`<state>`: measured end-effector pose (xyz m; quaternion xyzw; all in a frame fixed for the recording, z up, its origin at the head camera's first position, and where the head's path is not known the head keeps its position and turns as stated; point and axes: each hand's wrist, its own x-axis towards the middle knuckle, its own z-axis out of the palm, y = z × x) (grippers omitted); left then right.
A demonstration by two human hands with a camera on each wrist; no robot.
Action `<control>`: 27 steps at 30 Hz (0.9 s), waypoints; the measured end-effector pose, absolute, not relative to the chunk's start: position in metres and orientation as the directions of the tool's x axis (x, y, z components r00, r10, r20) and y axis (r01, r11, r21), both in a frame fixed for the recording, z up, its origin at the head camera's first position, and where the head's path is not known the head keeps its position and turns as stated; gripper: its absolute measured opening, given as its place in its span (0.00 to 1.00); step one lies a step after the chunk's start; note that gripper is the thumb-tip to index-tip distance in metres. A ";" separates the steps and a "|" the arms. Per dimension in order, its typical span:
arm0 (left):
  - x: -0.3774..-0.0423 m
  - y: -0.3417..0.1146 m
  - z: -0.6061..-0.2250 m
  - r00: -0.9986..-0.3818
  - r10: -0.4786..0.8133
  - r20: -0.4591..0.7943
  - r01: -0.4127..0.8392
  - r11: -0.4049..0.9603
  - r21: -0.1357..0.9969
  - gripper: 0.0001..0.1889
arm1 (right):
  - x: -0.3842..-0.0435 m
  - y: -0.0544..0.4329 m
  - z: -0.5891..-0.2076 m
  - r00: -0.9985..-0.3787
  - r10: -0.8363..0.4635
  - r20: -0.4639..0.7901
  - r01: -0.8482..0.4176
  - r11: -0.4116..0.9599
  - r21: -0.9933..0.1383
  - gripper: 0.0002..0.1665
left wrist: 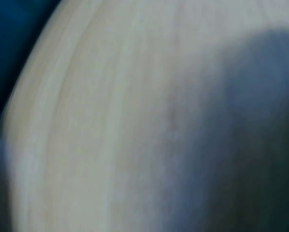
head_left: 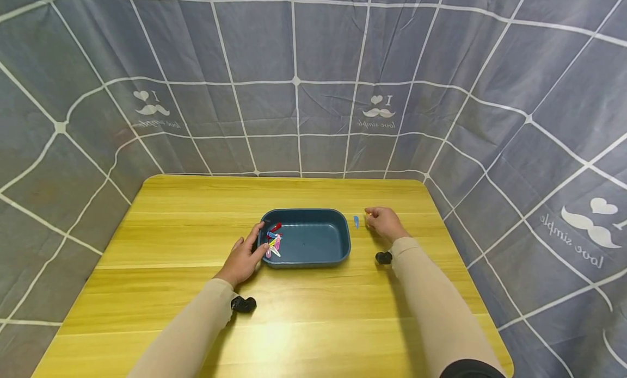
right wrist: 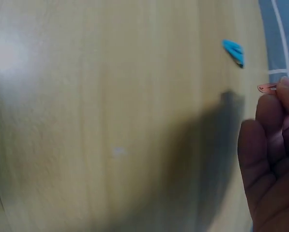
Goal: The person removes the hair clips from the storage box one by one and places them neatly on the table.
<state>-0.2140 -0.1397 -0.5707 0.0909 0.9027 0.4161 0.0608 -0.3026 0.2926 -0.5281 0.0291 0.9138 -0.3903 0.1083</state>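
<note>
The dark blue tray (head_left: 308, 242) stands on the wood-grain desk (head_left: 303, 318), with a small heap of mixed-colour hair clips (head_left: 273, 240) inside it at its left end. The left hand (head_left: 242, 260) rests on the tray's left rim, thumb and fingers spread apart and fairly straight. To the right of the tray, the right hand (head_left: 384, 224) pinches an orange clip (right wrist: 264, 88). A lone blue clip (head_left: 356, 222) lies near the tray's right wall, between it and that hand. A grey checked curtain (head_left: 323, 111) hangs beyond the tray
</note>
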 end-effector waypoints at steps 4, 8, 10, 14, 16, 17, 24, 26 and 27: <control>-0.213 -0.140 -0.569 -0.976 0.213 -0.050 0.099 0.634 0.767 0.36 | -0.304 0.290 -0.535 -0.975 -0.013 -0.223 0.150 0.701 -0.697 0.24; -0.212 -0.139 -0.568 -0.976 0.208 -0.058 0.089 0.631 0.771 0.35 | -0.306 0.288 -0.541 -0.973 0.000 -0.229 0.165 0.696 -0.699 0.24; -0.212 -0.139 -0.568 -0.977 0.206 -0.057 0.088 0.630 0.771 0.35 | -0.306 0.286 -0.543 -0.974 0.004 -0.227 0.166 0.695 -0.699 0.23; -0.212 -0.139 -0.567 -0.977 0.205 -0.055 0.088 0.628 0.773 0.35 | -0.308 0.284 -0.546 -0.977 0.014 -0.213 0.159 0.714 -0.682 0.22; -0.212 -0.139 -0.567 -0.977 0.205 -0.056 0.087 0.627 0.774 0.35 | -0.308 0.283 -0.547 -0.978 0.018 -0.209 0.157 0.721 -0.675 0.21; -0.212 -0.139 -0.567 -0.977 0.204 -0.056 0.087 0.629 0.773 0.35 | -0.308 0.282 -0.548 -0.978 0.022 -0.209 0.160 0.723 -0.672 0.21; -0.212 -0.139 -0.567 -0.976 0.204 -0.077 0.071 0.634 0.770 0.35 | -0.308 0.280 -0.554 -0.974 0.035 -0.225 0.179 0.732 -0.658 0.22; -0.212 -0.140 -0.567 -0.976 0.201 -0.084 0.064 0.633 0.771 0.35 | -0.308 0.280 -0.555 -0.973 0.039 -0.227 0.183 0.733 -0.656 0.22; -0.211 -0.140 -0.567 -0.976 0.200 -0.086 0.061 0.633 0.772 0.35 | -0.308 0.279 -0.556 -0.973 0.041 -0.227 0.184 0.731 -0.657 0.22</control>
